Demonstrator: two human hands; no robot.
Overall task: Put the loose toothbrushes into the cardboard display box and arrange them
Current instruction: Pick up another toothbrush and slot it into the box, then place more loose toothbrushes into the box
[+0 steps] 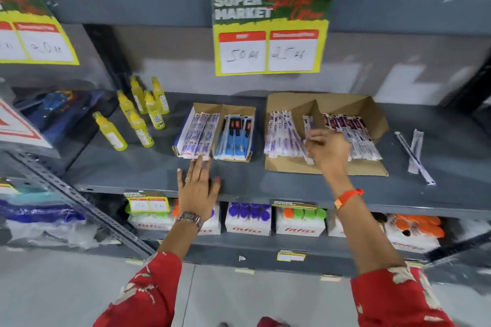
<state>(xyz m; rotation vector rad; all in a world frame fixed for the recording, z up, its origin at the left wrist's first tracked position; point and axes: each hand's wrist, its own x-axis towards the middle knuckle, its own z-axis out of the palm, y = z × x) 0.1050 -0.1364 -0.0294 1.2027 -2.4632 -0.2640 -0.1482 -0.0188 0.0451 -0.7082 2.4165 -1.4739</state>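
A brown cardboard display box [369, 114] with a middle divider lies on the grey shelf, holding several wrapped toothbrushes [281, 135] in its left half and more [356, 130] in its right half. My right hand [326, 148] hovers over the box's middle, fingers pinched on one wrapped toothbrush [308, 125] beside the divider. Two loose toothbrushes [415, 151] lie on the shelf to the right of the box. My left hand [198, 188] rests flat and open on the shelf's front, just below a smaller box [212, 109] of toothbrushes.
Several yellow bottles [138, 114] stand at the left of the shelf. A price sign [268, 32] hangs from the shelf above. Below are white boxes of coloured bottles [248, 218]. The shelf edge [265, 198] runs across under my wrists.
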